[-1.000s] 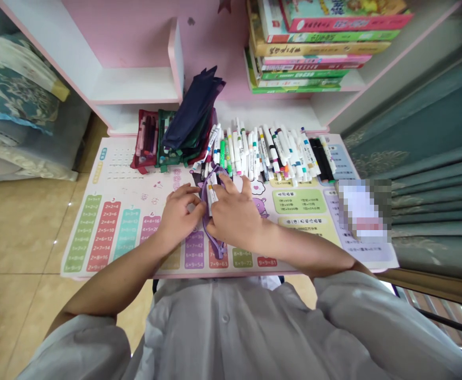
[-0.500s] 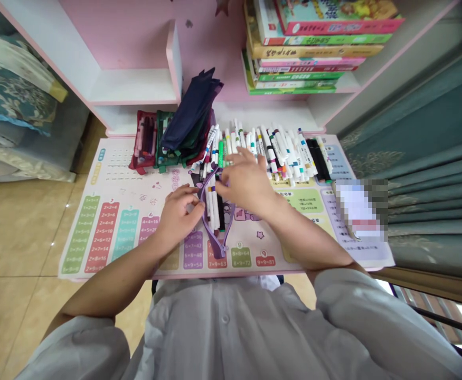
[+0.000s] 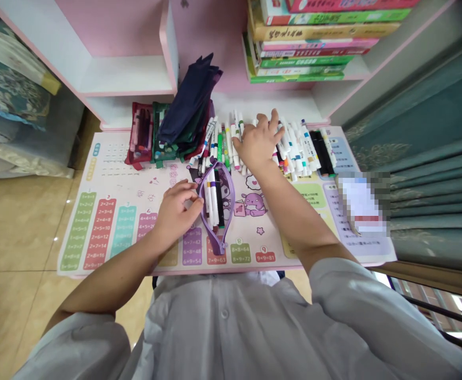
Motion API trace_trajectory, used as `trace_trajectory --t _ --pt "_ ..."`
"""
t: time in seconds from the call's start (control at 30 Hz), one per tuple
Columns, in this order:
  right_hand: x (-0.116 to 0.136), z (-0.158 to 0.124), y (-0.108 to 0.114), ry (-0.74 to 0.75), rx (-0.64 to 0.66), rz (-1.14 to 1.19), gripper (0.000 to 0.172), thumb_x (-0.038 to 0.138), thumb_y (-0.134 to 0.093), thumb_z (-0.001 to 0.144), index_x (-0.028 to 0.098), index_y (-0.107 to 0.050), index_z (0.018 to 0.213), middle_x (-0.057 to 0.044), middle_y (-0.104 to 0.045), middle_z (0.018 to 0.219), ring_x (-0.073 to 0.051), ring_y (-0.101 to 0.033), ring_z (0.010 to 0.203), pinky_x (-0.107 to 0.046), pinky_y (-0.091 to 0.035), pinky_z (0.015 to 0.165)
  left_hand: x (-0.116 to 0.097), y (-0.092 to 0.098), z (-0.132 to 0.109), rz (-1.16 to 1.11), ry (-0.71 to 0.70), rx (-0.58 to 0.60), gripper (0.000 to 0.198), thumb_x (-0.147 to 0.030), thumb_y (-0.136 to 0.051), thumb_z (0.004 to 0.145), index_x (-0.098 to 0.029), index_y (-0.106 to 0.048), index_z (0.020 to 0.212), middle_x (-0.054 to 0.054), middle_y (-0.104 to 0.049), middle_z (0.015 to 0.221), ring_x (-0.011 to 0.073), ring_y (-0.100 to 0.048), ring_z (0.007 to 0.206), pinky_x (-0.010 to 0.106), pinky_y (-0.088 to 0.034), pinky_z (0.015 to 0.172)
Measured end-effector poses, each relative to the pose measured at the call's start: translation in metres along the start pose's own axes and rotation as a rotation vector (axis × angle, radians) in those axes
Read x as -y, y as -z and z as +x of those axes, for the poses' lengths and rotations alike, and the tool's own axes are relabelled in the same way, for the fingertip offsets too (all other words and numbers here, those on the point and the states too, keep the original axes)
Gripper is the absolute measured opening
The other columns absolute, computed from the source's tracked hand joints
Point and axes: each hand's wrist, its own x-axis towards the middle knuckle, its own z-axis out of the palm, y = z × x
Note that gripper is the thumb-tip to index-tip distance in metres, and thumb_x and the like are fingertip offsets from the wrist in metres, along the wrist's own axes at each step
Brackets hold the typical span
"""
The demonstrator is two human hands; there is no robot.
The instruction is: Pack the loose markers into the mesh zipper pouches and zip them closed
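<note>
A purple zip pencil case (image 3: pixel 229 214) lies open on the desk, with several white markers (image 3: pixel 211 203) and a black marker (image 3: pixel 220 208) inside it. My left hand (image 3: pixel 178 208) is at the case's left side, thumb and fingers closed on its edge. My right hand (image 3: pixel 259 141) reaches over the row of loose markers (image 3: pixel 294 150) at the back of the desk, fingers spread and covering part of the row. Whether its fingertips touch any marker I cannot tell. Green markers (image 3: pixel 220 145) lie just left of that hand.
A red mesh pencil case (image 3: pixel 140 134) and a green one (image 3: pixel 163 153) stand at the back left, dark blue empty-looking pouches (image 3: pixel 185 103) stacked on top. Black markers (image 3: pixel 321 153) and a phone (image 3: pixel 359 203) lie to the right. Books (image 3: pixel 302 62) fill the shelf above.
My right hand has moved from above the purple pencil case up and right to the loose markers, its fingers spreading. My left hand stays at the case. The view has shifted slightly.
</note>
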Motion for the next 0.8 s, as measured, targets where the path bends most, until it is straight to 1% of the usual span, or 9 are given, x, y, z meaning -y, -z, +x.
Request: trace_trajectory --t 0.17,0.27,0.37,0.5,0.57,0.6,0.67,0.73,0.8 --pt "0.004 0.001 0.011 -0.020 0.098 -0.135 0.044 0.036 -0.038 0.101 0.013 -0.068 0.123 -0.024 -0.041 0.154 -0.047 -0.024 0.150 -0.074 -0.027 0.106 0.000 0.000 0.000 -0.002 0.000 -0.001 0.022 -0.035 -0.057 0.084 -0.023 -0.061 0.066 0.007 -0.073 0.121 0.0316 -0.056 0.134 0.052 -0.042 0.116" --pt "0.005 0.001 0.014 -0.022 0.131 -0.181 0.042 0.034 -0.042 0.099 0.013 -0.067 0.126 -0.025 -0.040 0.154 -0.048 -0.023 0.150 -0.076 -0.028 0.105 0.000 0.000 0.000 -0.001 0.000 -0.002 0.021 -0.034 -0.057 0.084 -0.023 -0.062 0.067 0.007 -0.073 0.123 0.0311 -0.056 0.134 0.052 -0.042 0.116" --pt "0.002 0.003 0.015 -0.029 0.147 -0.170 0.045 0.039 -0.044 0.098 0.010 -0.068 0.123 -0.029 -0.045 0.150 -0.051 -0.025 0.148 -0.079 -0.029 0.101 0.000 0.000 0.000 0.000 0.004 0.001 0.021 -0.034 -0.057 0.084 -0.023 -0.062 0.067 0.007 -0.073 0.123 0.0309 -0.056 0.135 0.053 -0.042 0.117" --pt "-0.001 0.000 0.024 0.021 0.173 -0.111 0.062 0.050 -0.037 0.099 0.001 -0.072 0.112 -0.031 -0.057 0.136 -0.054 -0.033 0.143 -0.075 -0.031 0.102 -0.001 0.001 0.001 0.004 0.012 0.007 0.021 -0.034 -0.057 0.083 -0.023 -0.062 0.066 0.007 -0.073 0.123 0.0317 -0.055 0.136 0.055 -0.040 0.117" --pt "0.000 -0.008 0.040 0.055 0.167 -0.067 0.059 0.051 -0.042 0.097 0.002 -0.074 0.108 -0.029 -0.061 0.131 -0.053 -0.036 0.141 -0.074 -0.032 0.103 -0.001 0.001 0.001 0.003 0.015 0.010 0.020 -0.033 -0.057 0.083 -0.023 -0.062 0.066 0.007 -0.073 0.123 0.0318 -0.055 0.136 0.055 -0.040 0.117" --pt "0.001 -0.015 0.051 0.066 0.167 -0.044 0.052 0.048 -0.049 0.095 0.005 -0.075 0.106 -0.029 -0.062 0.131 -0.053 -0.038 0.141 -0.076 -0.032 0.103 -0.001 0.001 0.001 0.002 0.015 0.012 0.020 -0.033 -0.057 0.083 -0.023 -0.063 0.067 0.008 -0.073 0.123 0.0317 -0.055 0.136 0.055 -0.040 0.117" --pt "0.002 -0.033 0.081 0.110 0.139 0.021 0.036 0.039 -0.057 0.090 0.010 -0.077 0.098 -0.025 -0.062 0.135 -0.052 -0.037 0.143 -0.078 -0.031 0.103 0.000 0.001 0.000 0.003 0.015 0.013 0.020 -0.033 -0.057 0.083 -0.023 -0.063 0.067 0.008 -0.073 0.123 0.0318 -0.055 0.136 0.055 -0.040 0.117" --pt "0.003 -0.056 0.115 0.206 0.084 0.090 0.028 0.034 -0.058 0.087 0.015 -0.078 0.088 -0.019 -0.061 0.140 -0.050 -0.036 0.144 -0.076 -0.032 0.106 0.001 0.000 0.000 0.003 0.013 0.010 0.020 -0.034 -0.057 0.083 -0.023 -0.063 0.067 0.008 -0.073 0.123 0.0323 -0.054 0.137 0.055 -0.041 0.117" --pt "0.002 -0.079 0.145 0.286 0.127 0.105 0.023 0.030 -0.058 0.084 0.019 -0.078 0.079 -0.013 -0.060 0.143 -0.047 -0.036 0.145 -0.071 -0.034 0.108 0.002 0.000 0.001 -0.002 0.003 0.006 0.020 -0.034 -0.057 0.082 -0.023 -0.062 0.066 0.009 -0.073 0.122 0.0331 -0.055 0.136 0.055 -0.041 0.116"
